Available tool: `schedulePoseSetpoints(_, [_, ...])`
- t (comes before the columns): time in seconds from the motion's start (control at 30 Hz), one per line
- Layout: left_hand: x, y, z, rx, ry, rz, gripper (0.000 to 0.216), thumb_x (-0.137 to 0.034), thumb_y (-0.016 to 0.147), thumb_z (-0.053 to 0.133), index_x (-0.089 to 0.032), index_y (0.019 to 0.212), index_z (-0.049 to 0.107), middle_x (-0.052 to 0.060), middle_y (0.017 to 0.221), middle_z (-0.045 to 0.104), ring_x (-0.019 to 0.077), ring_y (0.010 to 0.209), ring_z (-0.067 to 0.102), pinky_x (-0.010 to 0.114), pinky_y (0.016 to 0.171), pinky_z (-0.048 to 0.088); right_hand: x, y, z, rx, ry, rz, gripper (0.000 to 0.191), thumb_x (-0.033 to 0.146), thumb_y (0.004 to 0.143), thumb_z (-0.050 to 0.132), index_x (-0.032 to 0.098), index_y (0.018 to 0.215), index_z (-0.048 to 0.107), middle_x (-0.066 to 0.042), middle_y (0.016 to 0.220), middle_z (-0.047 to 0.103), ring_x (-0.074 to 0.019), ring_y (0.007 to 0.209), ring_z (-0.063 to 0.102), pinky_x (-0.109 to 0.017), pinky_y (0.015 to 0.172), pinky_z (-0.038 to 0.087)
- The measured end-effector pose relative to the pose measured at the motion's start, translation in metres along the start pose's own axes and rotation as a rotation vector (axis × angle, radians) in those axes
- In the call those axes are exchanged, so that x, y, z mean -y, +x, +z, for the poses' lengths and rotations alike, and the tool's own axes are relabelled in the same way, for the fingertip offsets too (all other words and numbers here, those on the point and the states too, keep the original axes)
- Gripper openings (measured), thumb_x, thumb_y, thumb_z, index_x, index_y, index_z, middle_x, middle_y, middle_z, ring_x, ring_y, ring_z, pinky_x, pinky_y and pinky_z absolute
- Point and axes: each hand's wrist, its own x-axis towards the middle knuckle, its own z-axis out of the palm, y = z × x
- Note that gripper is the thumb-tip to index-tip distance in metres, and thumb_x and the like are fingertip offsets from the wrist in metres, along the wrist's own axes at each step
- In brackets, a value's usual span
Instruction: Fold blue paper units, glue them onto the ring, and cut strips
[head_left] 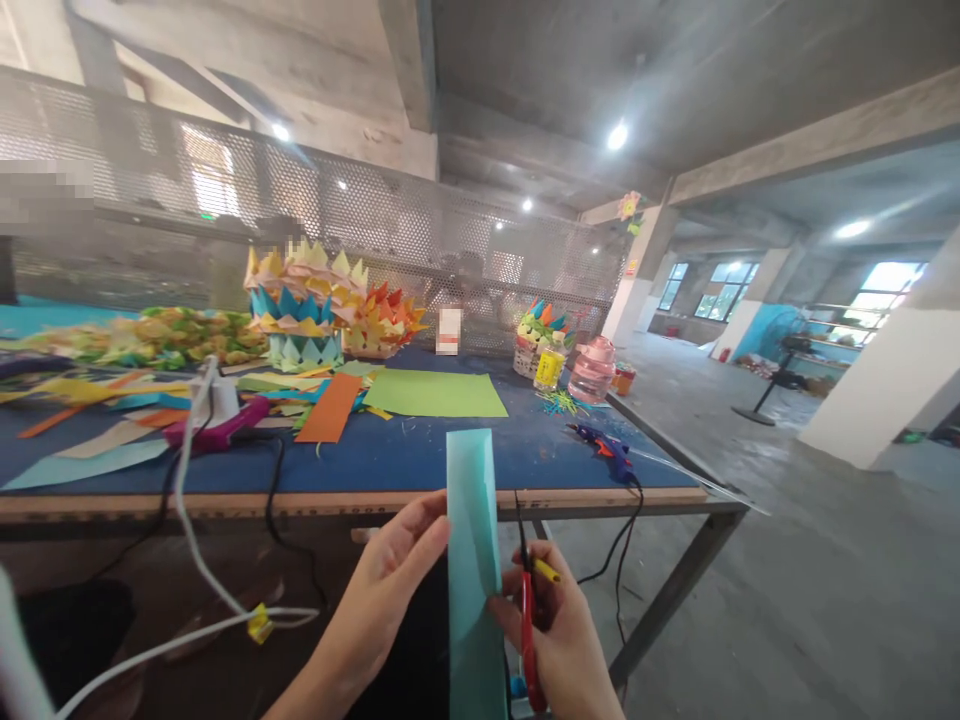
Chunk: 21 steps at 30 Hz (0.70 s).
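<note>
A long strip of folded light-blue paper point(472, 560) stands upright in front of me, below the table's front edge at its lower part. My left hand point(401, 560) pinches the strip's left edge between thumb and fingers. On the other side, my right hand point(551, 610) holds red-handled scissors point(528, 620), their dark blades pointing up beside the paper. A small yellow stick-like piece point(547, 570) pokes out between the right fingers. The right thumb touches the strip's right edge.
On the blue table point(525, 460) lie a green sheet point(442, 393), an orange strip point(330, 408) and a blue glue gun point(606, 448). Paper-petal crowns point(296, 310) stand behind. A pink jug point(592, 370) and yellow-labelled bottle point(550, 368) stand right. White cable point(187, 500) hangs at left.
</note>
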Motion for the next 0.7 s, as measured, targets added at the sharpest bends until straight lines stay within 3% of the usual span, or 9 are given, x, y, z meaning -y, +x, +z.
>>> schedulePoseSetpoints(0.2, [-0.007,0.000,-0.008,-0.030,0.048,0.026,0.038,-0.033,0.082,0.065,-0.019,0.116,0.059,0.008,0.110,0.067,0.0211,0.100,0.061,0.028,0.087,0.048,0.004,-0.006,0.001,0.049,-0.165,0.045,0.031,0.025,0.067,0.070,0.023,0.090,0.048,0.007,0.067,0.055,-0.0091,0.057,0.048,-0.018,0.052,0.036])
schedulePoseSetpoints(0.33, [-0.025,0.006,-0.021,-0.094,0.105,0.133,0.065,-0.026,0.073,0.075,-0.026,0.130,0.045,0.006,0.112,0.064,0.0168,0.088,0.061,0.024,0.076,0.050,0.007,-0.003,-0.007,0.148,-0.415,-0.034,0.021,0.020,0.071,0.060,0.022,0.090,0.050,0.007,0.064,0.050,-0.0084,0.055,0.043,-0.019,0.052,0.033])
schedulePoseSetpoints(0.4, [-0.037,0.007,-0.029,-0.072,0.174,0.172,0.070,-0.026,0.072,0.075,-0.026,0.133,0.041,0.008,0.117,0.062,0.0167,0.085,0.061,0.024,0.073,0.050,0.015,0.002,-0.011,0.206,-0.592,-0.092,0.021,0.016,0.071,0.056,0.022,0.091,0.052,0.007,0.063,0.050,-0.0090,0.055,0.044,-0.019,0.051,0.033])
schedulePoseSetpoints(0.57, [-0.062,0.000,-0.044,0.054,0.396,0.086,0.057,-0.032,0.073,0.073,-0.022,0.125,0.052,0.007,0.103,0.067,0.0204,0.090,0.062,0.024,0.077,0.047,0.042,0.012,-0.019,0.269,-1.041,-0.322,0.042,0.005,0.067,0.049,0.024,0.104,0.054,0.003,0.076,0.064,-0.0143,0.066,0.057,-0.024,0.063,0.041])
schedulePoseSetpoints(0.7, [-0.070,-0.009,-0.058,0.150,0.441,0.018,0.065,-0.053,0.072,0.069,-0.023,0.127,0.052,0.007,0.103,0.069,0.0222,0.091,0.062,0.024,0.074,0.047,0.055,0.012,-0.019,0.273,-1.236,-0.546,0.037,0.004,0.073,0.048,0.025,0.102,0.056,0.001,0.083,0.069,-0.0161,0.071,0.062,-0.025,0.063,0.042])
